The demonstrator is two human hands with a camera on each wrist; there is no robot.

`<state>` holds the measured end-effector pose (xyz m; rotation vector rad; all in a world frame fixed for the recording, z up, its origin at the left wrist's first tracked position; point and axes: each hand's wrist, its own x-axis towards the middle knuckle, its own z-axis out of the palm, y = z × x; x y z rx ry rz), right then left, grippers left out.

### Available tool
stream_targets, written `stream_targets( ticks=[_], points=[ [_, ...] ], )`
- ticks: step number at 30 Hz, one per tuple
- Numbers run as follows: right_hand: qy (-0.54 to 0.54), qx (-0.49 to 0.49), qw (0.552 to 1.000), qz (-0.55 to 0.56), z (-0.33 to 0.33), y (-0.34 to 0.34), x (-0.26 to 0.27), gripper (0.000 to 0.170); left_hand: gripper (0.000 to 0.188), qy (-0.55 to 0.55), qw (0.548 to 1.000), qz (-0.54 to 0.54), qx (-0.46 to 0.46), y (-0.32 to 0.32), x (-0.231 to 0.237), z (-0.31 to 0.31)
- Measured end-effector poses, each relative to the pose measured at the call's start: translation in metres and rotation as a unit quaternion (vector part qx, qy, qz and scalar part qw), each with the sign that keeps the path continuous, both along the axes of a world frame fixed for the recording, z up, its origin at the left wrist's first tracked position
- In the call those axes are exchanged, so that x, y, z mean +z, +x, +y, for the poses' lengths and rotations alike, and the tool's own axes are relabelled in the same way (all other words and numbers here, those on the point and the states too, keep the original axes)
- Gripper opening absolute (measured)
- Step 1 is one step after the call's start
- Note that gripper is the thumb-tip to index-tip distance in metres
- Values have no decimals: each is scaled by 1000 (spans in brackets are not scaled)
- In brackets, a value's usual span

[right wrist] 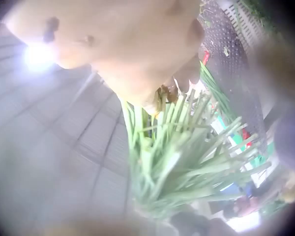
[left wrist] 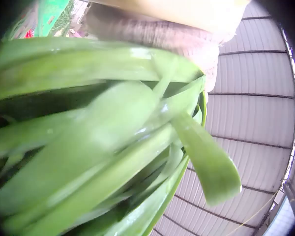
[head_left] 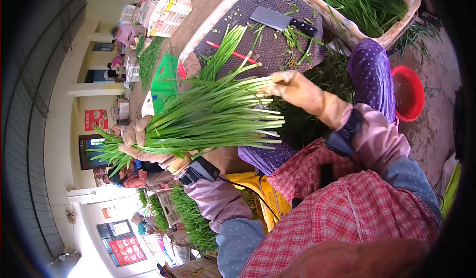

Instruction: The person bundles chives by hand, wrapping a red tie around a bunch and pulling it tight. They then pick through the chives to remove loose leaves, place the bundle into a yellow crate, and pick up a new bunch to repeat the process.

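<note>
A thick bunch of garlic chives [head_left: 213,112] lies across in front of the body, pale cut stems to the right and leaf tips to the left. My gloved left hand [head_left: 139,136] grips it near the leafy end, the fingers wrapped over the leaves. At the stem end, my gloved right hand [head_left: 302,95] pinches a few stems along the upper edge. Broad flat leaves [left wrist: 103,132] fill the left wrist view below the glove. Stem ends [right wrist: 172,152] fan out under the right hand's fingertips in the right wrist view.
A cleaver [head_left: 270,17] with a black handle rests on a dark textured board [head_left: 233,10] among trimmings. Red strips [head_left: 233,52] and a smaller chive bundle [head_left: 223,55] lie there too. Nearby are a crate of greens [head_left: 416,2], a red basin [head_left: 419,92] and a yellow crate [head_left: 248,181].
</note>
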<state>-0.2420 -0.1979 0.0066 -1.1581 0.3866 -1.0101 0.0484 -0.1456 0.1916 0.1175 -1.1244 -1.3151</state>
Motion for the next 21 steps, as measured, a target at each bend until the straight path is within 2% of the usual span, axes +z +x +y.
stream_targets(
  ticks=[2, 3, 5, 6, 7, 8, 9, 10, 11, 13, 15, 16, 17, 19, 20, 21],
  points=[
    [21, 21, 999, 12, 10, -34, 9, 30, 25, -9, 1000, -11, 15, 4, 0, 3],
    [35, 39, 998, -36, 13, -49, -2, 33, 24, -10, 1000, -5, 6, 5, 0, 4],
    [114, 96, 989, 7, 9, -74, -35, 29, 23, -14, 1000, 7, -13, 7, 0, 6],
    [26, 46, 969, 243, 9, -78, -36, 26, 22, -16, 1000, 0, 3, 9, 1, 7],
    [-64, -9, 884, 463, 10, -84, -37, 23, 22, -19, 1000, 1, 2, 8, 1, 7],
    [-283, -149, 797, 512, 16, -83, -69, 23, 22, -16, 999, 2, 29, 5, 0, 8],
    [-297, -188, 829, 435, 22, -76, -47, 27, 21, -12, 998, 3, 55, 2, -1, 8],
    [-183, -129, 900, 373, 29, -70, -9, 29, 21, -11, 998, 3, 54, -3, -2, 6],
    [-62, -67, 950, 299, 35, -61, 22, 31, 22, -4, 999, 12, 43, -9, -3, 4],
    [-138, -66, 944, 293, 29, -44, 44, 33, 23, -3, 999, 19, 26, -23, -2, 1],
    [-218, -130, 948, 194, 15, -8, 19, 34, 31, 12, 997, 68, -21, -37, -1, -2],
    [-42, -21, 993, 109, 5, 14, 7, 34, 32, 2, 999, 23, 37, -23, -4, -4],
    [99, 66, 990, 72, 1, 14, 19, 31, 32, -1, 999, 23, 35, -25, -3, -5],
    [78, 31, 996, 33, 3, 19, 24, 22, 33, -6, 995, 27, 93, -34, -5, -5],
    [-48, -46, 996, 53, 11, 25, 28, 17, 34, -9, 993, 36, 112, -38, -11, -10],
    [-171, -123, 975, 73, 20, 31, 38, 13, 34, -7, 993, 37, 111, -45, -15, -14]
  ],
)
